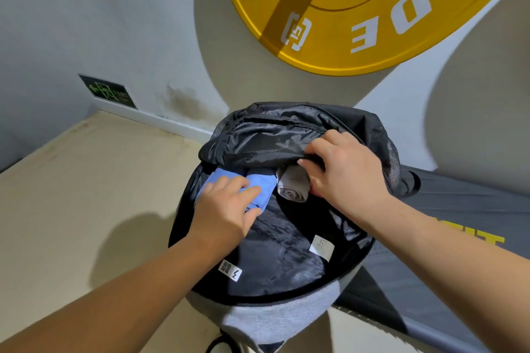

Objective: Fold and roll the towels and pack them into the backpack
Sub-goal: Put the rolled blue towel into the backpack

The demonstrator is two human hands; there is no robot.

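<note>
Hands: left hand (226,209) lies fingers-flat, pressing the blue towel (265,185) inside the open backpack (272,315), at its left side. Right hand (344,172) pinches the backpack's black flap (266,137), thumb underneath. Grey rolled towel (294,185) sits inside, touching the blue towel's right.

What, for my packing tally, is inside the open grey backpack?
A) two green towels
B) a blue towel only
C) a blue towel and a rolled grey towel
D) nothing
C: blue towel under the left hand, rolled grey towel beside it, both in the grey backpack.
</note>
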